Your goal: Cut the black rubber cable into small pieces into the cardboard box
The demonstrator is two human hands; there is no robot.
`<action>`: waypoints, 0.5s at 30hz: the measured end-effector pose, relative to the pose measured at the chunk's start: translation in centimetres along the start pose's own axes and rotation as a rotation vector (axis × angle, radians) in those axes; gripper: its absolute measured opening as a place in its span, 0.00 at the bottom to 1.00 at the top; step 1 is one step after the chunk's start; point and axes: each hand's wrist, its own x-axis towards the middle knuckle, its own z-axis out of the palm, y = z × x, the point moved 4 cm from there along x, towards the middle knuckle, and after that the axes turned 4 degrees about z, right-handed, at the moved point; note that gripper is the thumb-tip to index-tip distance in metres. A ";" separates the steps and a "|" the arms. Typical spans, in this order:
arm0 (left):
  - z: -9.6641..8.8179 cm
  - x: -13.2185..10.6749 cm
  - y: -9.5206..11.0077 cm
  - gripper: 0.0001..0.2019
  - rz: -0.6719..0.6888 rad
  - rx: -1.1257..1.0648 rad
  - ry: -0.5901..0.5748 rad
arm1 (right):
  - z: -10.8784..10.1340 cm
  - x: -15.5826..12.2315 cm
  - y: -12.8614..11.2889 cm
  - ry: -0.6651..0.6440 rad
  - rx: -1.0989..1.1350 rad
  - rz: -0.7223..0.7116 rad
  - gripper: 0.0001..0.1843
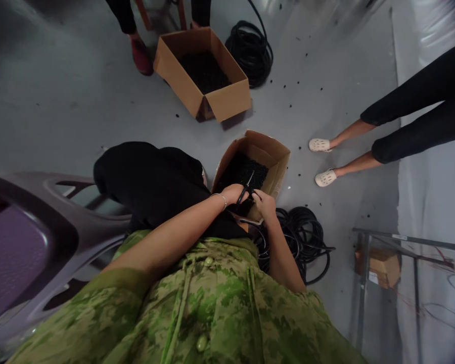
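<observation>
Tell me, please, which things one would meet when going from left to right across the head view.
Purple chair panel, dark red shoe, the person's left hand, their right hand, pale clogs, the right-most cardboard box.

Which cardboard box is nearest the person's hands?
The open box just under the left hand and right hand. The other open box stands farther ahead, beside a red shoe; the third box sits by the metal frame.
</observation>
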 end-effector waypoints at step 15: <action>0.8 -1.2 0.7 0.09 -0.041 -0.365 -0.020 | -2.9 -0.7 0.2 0.007 0.300 -0.007 0.20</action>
